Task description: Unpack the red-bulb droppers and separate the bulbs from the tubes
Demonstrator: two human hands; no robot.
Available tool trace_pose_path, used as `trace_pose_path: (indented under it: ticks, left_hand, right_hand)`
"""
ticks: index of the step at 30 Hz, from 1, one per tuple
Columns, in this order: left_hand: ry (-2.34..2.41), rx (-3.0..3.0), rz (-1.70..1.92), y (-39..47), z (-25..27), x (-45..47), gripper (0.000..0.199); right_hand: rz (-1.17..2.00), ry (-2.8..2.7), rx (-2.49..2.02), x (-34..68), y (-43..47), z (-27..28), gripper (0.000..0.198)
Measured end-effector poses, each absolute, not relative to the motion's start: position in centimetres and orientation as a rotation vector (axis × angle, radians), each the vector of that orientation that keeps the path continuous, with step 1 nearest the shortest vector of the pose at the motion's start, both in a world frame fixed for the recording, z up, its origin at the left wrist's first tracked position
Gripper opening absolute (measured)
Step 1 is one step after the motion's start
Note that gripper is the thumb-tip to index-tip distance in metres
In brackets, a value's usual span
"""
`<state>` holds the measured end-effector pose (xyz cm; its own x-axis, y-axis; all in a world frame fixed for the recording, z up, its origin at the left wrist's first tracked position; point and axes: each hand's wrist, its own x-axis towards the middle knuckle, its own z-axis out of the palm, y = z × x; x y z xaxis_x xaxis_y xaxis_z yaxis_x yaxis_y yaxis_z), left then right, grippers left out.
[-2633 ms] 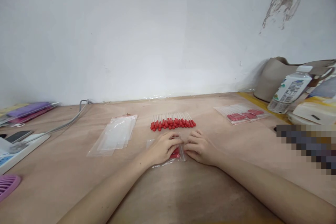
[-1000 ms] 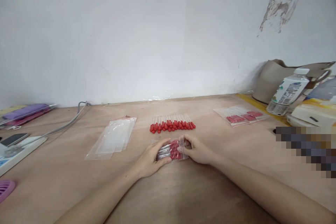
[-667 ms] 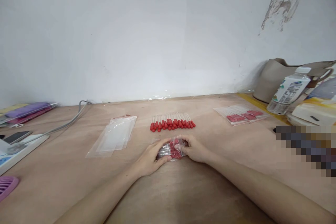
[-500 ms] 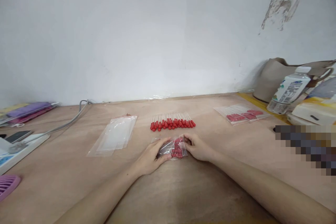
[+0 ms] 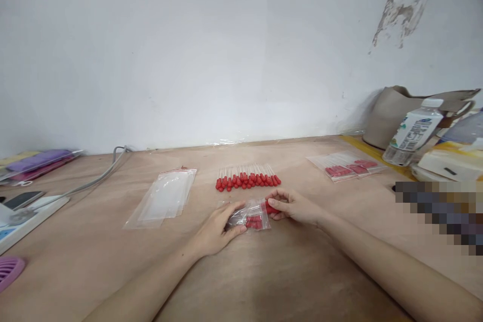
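Between my hands lies a clear plastic bag point(image 5: 253, 222) on the table, with several red-ended pieces inside. My left hand point(image 5: 219, 229) grips its left side, thumb in front and fingers behind. At the bag's right end, my right hand point(image 5: 289, 206) pinches one or more red-bulbed droppers point(image 5: 270, 207) by the red ends, their pale stems reaching into the bag. How many it holds is hidden by the fingers. Just beyond the hands is a row of similar red-bulbed droppers point(image 5: 248, 179), thin pale stems pointing to the wall.
Flat clear bags point(image 5: 166, 196) are stacked at left. Filled bags point(image 5: 349, 166) lie at right, near a bottle point(image 5: 415, 133) and a grey-brown bag point(image 5: 388, 115). A power strip point(image 5: 49, 206) with its cable, a phone point(image 5: 24, 199) and a purple object point(image 5: 11, 271) sit far left.
My right hand has shifted slightly right and turned. Red ends now show in its fingers outside the bag's right edge, and fewer show inside. My left hand stays on the bag.
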<state>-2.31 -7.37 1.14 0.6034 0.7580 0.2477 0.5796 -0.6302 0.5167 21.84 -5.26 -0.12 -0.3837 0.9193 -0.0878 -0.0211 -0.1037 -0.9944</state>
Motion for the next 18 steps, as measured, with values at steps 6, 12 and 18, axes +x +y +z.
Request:
trace_pose_path:
  ticks: [6, 12, 18]
  left_hand:
    - [1.101, 2.456, 0.606, -7.4, 1.2, -2.3, 0.045]
    - [1.109, 2.461, 0.601, -7.4, 1.2, -2.3, 0.045]
    - [1.097, 2.472, 0.607, -7.1, 0.9, -2.4, 0.045]
  right_hand:
    - [1.719, -1.168, -1.087, 22.3, -4.8, -0.5, 0.022]
    - [1.756, -1.215, -1.039, 22.9, -4.6, -0.1, 0.021]
    - [1.599, -1.583, -1.081, 27.3, -3.5, 4.2, 0.026]
